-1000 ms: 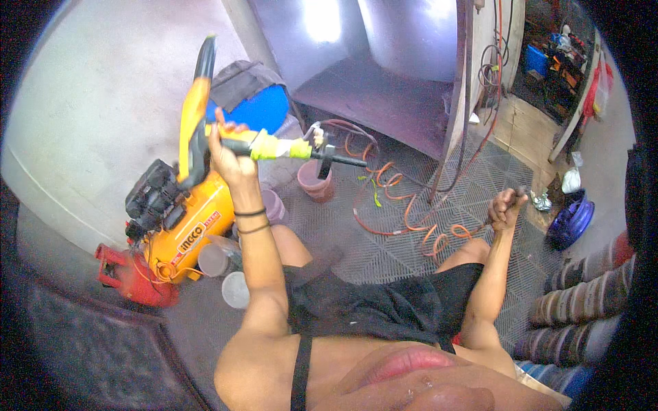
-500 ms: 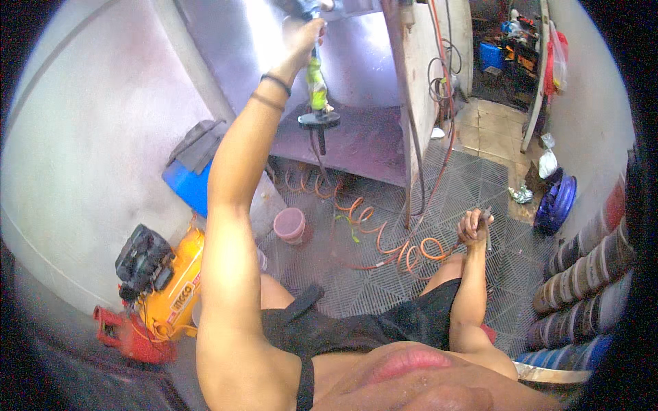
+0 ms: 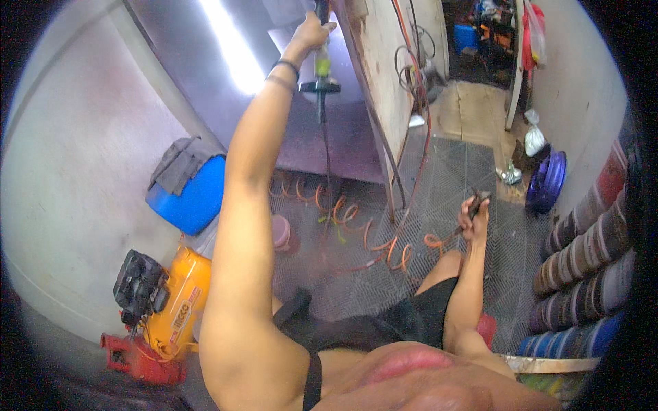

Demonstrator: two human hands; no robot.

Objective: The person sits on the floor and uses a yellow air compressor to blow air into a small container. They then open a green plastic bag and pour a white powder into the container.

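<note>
My left hand [image 3: 312, 33] reaches far up and forward at the end of a straight arm. Its fingers close round a long tool [image 3: 321, 67] with a yellow-green section and a black disc below it. A thin dark cord runs down under the disc; the tool's top is cut off by the picture's edge. Low on the right, near my thigh, my right hand [image 3: 474, 216] is closed round a small dark tool [image 3: 479, 201], mostly hidden by the fingers. An orange coiled hose [image 3: 370, 233] stretches across the floor to that hand.
A tall metal-lined booth [image 3: 205, 82] stands ahead. At left are a blue container [image 3: 188, 195] with grey cloth, a yellow compressor [image 3: 181, 298] and a red object [image 3: 140, 359]. A pink bucket [image 3: 281, 233], purple wheel rim [image 3: 547, 181] and stacked cans [image 3: 582, 274] stand around.
My view has turned, so the booth sits further left. The long tool is higher in the picture, and my right hand has moved slightly up, still closed.
</note>
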